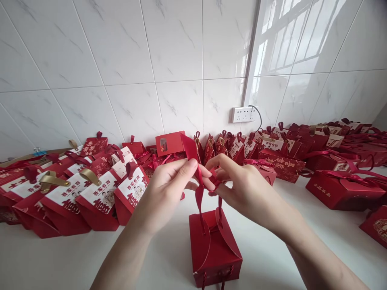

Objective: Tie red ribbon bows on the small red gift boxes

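Note:
A small red gift box (214, 245) stands on the white counter (60, 257) in front of me, its curved flaps closed on top. A red ribbon (199, 193) rises from the box up to my hands. My left hand (169, 189) pinches one end of the ribbon with thumb and fingers. My right hand (242, 185) pinches the other end right beside it, fingertips almost touching. Both hands hover a little above the box.
Rows of red gift boxes (96, 197) with white labels and gold or red ribbons fill the counter at left. More red boxes (341, 189) line the back and right. A wall socket (243, 114) sits on the tiled wall.

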Available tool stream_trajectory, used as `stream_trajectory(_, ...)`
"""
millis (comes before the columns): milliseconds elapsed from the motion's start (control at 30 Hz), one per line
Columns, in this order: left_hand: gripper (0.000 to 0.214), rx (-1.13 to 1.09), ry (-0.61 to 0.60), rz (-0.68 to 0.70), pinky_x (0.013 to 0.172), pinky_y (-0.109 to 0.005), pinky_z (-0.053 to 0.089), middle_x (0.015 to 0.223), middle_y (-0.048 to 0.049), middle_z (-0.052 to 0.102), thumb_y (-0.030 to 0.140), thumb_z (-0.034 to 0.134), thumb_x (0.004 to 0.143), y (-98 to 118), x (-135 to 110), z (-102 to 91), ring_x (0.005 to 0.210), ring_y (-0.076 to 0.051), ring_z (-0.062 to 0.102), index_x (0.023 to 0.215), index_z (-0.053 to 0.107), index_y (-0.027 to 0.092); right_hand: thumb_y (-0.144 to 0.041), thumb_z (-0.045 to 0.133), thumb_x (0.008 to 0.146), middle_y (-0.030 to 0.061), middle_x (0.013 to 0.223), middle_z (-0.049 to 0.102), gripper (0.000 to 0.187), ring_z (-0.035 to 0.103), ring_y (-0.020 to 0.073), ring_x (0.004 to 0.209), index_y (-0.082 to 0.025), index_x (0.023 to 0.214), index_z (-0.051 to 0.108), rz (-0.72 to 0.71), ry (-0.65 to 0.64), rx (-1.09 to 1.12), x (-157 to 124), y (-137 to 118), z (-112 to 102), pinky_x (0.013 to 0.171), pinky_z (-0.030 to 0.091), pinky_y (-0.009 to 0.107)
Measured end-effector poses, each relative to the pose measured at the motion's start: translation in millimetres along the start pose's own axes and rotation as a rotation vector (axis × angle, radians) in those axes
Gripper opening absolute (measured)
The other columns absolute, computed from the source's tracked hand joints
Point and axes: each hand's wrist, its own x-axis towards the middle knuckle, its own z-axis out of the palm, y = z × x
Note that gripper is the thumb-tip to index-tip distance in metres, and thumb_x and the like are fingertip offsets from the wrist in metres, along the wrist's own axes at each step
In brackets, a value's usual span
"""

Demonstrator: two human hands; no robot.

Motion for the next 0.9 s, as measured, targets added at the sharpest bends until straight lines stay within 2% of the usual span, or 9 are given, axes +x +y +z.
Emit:
stream_trajectory(167, 0.033, 0.010, -0.014, 0.017, 0.070, -0.030, 0.051, 0.067, -0.0013, 0.064, 0.046, 0.049, 0.090, -1, 1, 2.3, 0.075, -0.017, 0.064, 0.078, 0.067, 0.021, -0.006, 0.049, 0.080, -0.0026, 0.067, 0.068, 0.035, 0.066, 0.0149, 0.058, -0.022, 0.111, 0.052, 0.047, -0.003, 0.011, -1, -3, 0, 0.049, 0.040, 0.019)
stream_trajectory(267, 0.034, 0.027, -0.004, -0.001, 0.070, -0.029, 0.050, 0.066, -0.0009, 0.064, 0.048, 0.048, 0.090, 0, 1, 2.7, 0.072, -0.016, 0.063, 0.078, 0.066, 0.021, -0.006, 0.052, 0.080, -0.0014, 0.075, 0.070, 0.030, 0.067, 0.0152, 0.065, -0.022, 0.106, 0.056, 0.056, 0.025, 0.074, 0, -2, 0, 0.054, 0.044, 0.020)
stream_trajectory(400, 0.035, 0.055, -0.021, 0.003, 0.068, -0.028, 0.048, 0.066, -0.0008, 0.063, 0.047, 0.047, 0.090, 2, 0, 1.7, 0.069, -0.015, 0.060, 0.076, 0.065, 0.021, -0.003, 0.057, 0.079, -0.0018, 0.092, 0.069, 0.024, 0.066, 0.0122, 0.078, -0.022, 0.093, 0.062, -0.025, 0.009, 0.219, -1, 1, -8, 0.067, 0.050, 0.021)
stream_trajectory(533, 0.034, 0.053, 0.006, -0.007, 0.060, -0.026, 0.046, 0.064, -0.0002, 0.061, 0.048, 0.049, 0.089, 4, -1, 0.2, 0.066, -0.014, 0.059, 0.078, 0.065, 0.020, -0.016, 0.067, 0.081, -0.0001, 0.095, 0.068, 0.016, 0.066, 0.0127, 0.085, -0.022, 0.096, 0.066, -0.048, -0.103, 0.433, -3, 3, -21, 0.075, 0.054, 0.021)
stream_trajectory(633, 0.033, 0.041, 0.012, 0.002, 0.057, -0.025, 0.045, 0.061, 0.0003, 0.060, 0.047, 0.050, 0.089, 4, -1, -0.4, 0.063, -0.014, 0.059, 0.077, 0.064, 0.020, -0.025, 0.066, 0.084, 0.0014, 0.090, 0.069, 0.011, 0.067, 0.0134, 0.084, -0.019, 0.094, 0.068, -0.026, -0.156, 0.602, -4, 2, -27, 0.075, 0.055, 0.021)
stream_trajectory(733, 0.033, 0.023, -0.009, 0.015, 0.061, -0.026, 0.047, 0.063, -0.0009, 0.062, 0.046, 0.050, 0.089, 4, -2, -0.1, 0.066, -0.015, 0.061, 0.077, 0.065, 0.019, -0.023, 0.060, 0.089, 0.0023, 0.085, 0.070, 0.010, 0.067, 0.0132, 0.081, -0.017, 0.091, 0.068, 0.025, -0.065, 0.678, -3, 3, -25, 0.073, 0.055, 0.022)
stream_trajectory(800, 0.033, 0.015, -0.002, 0.023, 0.066, -0.028, 0.050, 0.068, -0.0025, 0.066, 0.046, 0.050, 0.089, 3, -1, 0.8, 0.073, -0.017, 0.064, 0.077, 0.065, 0.019, -0.023, 0.061, 0.087, 0.0029, 0.082, 0.070, 0.009, 0.067, 0.0135, 0.076, -0.016, 0.091, 0.066, 0.090, 0.026, 0.653, 0, 5, -23, 0.068, 0.055, 0.022)
stream_trajectory(900, 0.032, -0.031, 0.078, 0.102, 0.077, -0.031, 0.052, 0.091, -0.0058, 0.069, 0.045, 0.052, 0.088, 0, 2, 3.1, 0.095, -0.021, 0.064, 0.076, 0.065, 0.019, -0.025, 0.065, 0.083, 0.0030, 0.077, 0.067, 0.013, 0.063, 0.0115, 0.062, -0.015, 0.090, 0.064, 0.197, 0.149, 0.536, 2, 8, -23, 0.052, 0.050, 0.020)
